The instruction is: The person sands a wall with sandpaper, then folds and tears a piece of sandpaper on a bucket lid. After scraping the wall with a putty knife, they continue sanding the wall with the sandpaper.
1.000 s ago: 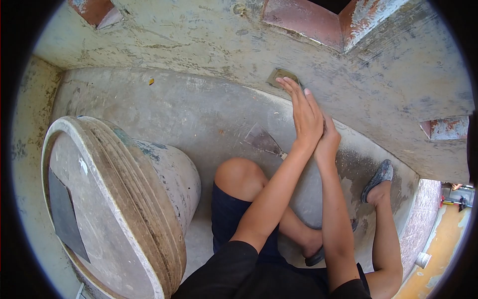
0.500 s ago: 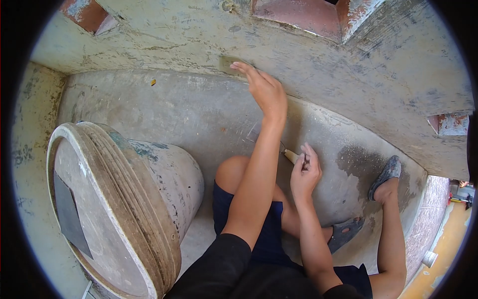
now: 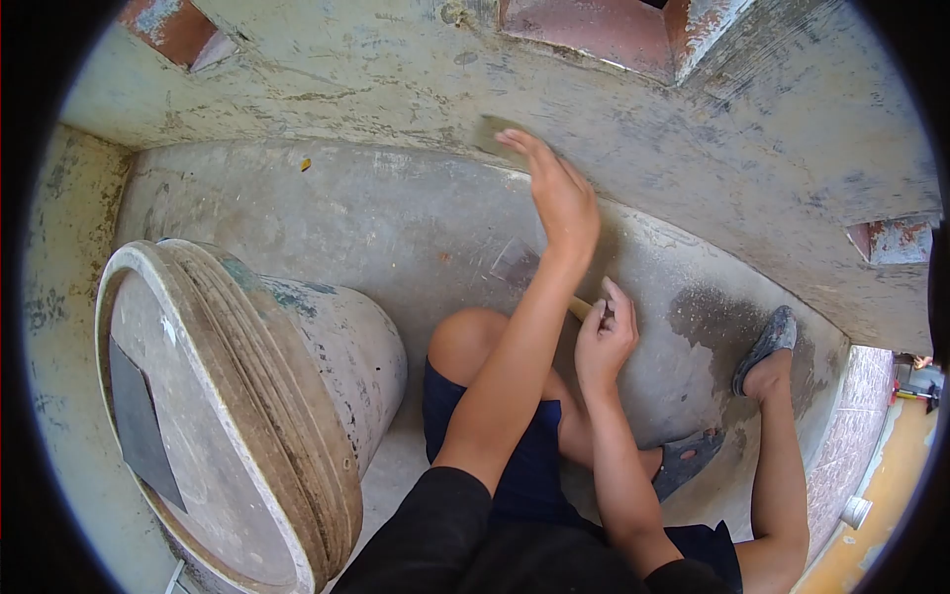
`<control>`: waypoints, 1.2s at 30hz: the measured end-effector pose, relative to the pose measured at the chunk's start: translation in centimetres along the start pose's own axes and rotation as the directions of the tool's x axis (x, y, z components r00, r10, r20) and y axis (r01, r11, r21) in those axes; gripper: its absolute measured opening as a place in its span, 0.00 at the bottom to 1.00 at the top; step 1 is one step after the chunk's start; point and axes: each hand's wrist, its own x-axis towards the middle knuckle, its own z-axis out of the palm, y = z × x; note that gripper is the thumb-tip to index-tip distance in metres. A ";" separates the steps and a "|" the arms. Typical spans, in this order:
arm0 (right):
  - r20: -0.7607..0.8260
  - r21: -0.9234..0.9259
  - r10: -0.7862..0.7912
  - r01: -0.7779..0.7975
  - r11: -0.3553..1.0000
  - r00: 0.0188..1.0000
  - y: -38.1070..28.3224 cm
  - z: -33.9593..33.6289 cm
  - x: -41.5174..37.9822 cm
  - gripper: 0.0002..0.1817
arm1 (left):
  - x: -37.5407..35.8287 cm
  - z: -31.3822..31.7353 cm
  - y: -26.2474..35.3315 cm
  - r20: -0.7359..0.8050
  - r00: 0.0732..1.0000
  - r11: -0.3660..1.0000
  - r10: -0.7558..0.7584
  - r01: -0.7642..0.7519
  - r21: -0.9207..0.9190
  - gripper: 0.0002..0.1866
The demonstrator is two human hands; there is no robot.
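Note:
My left hand is raised to the foot of the wall, fingers stretched together over a thin olive-grey sheet that lies against the wall face. Most of that sheet is hidden under the fingers. Lower and to the right, my right hand is curled around the wooden handle of a putty knife. The knife's flat blade points left, low over the concrete floor, and my left forearm covers its middle.
A large lidded bucket, stained with dried material, stands at my left with a dark flat piece on its lid. Recessed openings break the wall. Wet patches darken the floor near my sandalled foot.
My left hand has slid right along the wall, with the olive-grey sheet moving under its fingers. My right hand and the putty knife have hardly moved.

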 end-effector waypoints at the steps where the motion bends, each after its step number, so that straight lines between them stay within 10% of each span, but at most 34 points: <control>1: -0.005 0.024 0.046 -0.045 0.999 0.999 -0.3 0.3 0.2 0.19 | -0.9 -0.2 0.6 0.081 0.996 0.999 -0.036 0.037 -0.020 0.32; 33: 0.095 0.020 0.053 -0.056 0.998 0.994 -2.3 2.2 4.6 0.23 | -0.5 -0.5 0.6 0.053 0.999 0.999 0.003 -0.006 0.052 0.32; 36: 0.079 -0.026 -0.170 0.172 0.985 0.982 -3.4 4.8 6.8 0.30 | 1.0 -1.8 1.2 0.209 0.972 0.993 -0.107 0.095 0.063 0.32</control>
